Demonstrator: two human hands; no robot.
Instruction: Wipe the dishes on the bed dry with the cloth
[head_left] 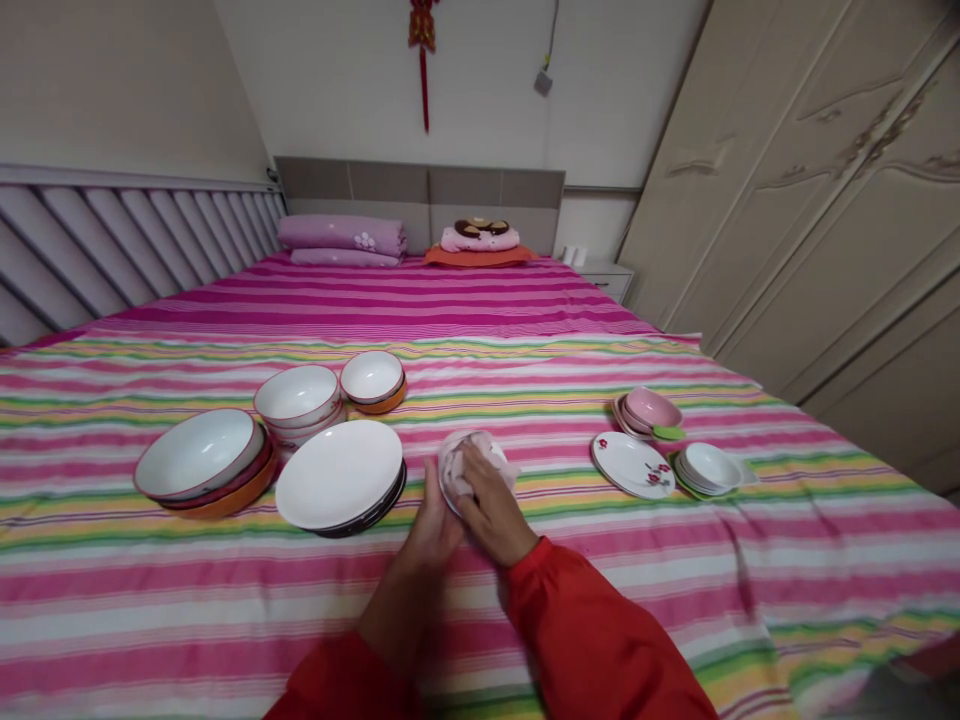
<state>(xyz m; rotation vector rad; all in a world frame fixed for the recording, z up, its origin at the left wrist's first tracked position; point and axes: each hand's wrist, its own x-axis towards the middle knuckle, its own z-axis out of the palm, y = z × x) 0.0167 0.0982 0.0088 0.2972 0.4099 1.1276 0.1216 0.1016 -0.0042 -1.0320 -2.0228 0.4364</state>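
Both my hands meet over the striped bedspread (525,370) in front of me. My left hand (436,525) grips the near edge of a small dish that is mostly hidden. My right hand (491,510) presses a crumpled pink-white cloth (466,462) down onto that dish, fingers curled on it. A stack of white plates (339,475) lies just left of my hands. Red sleeves cover both my arms.
Left are a wide red-rimmed bowl stack (201,460), a white bowl stack (298,397) and an orange-bottomed bowl (373,380). Right are a flowered plate (632,465), pink dishes (651,410) and small white dishes (709,468). Pillows (341,238) lie by the headboard; a wardrobe (825,200) stands at right.
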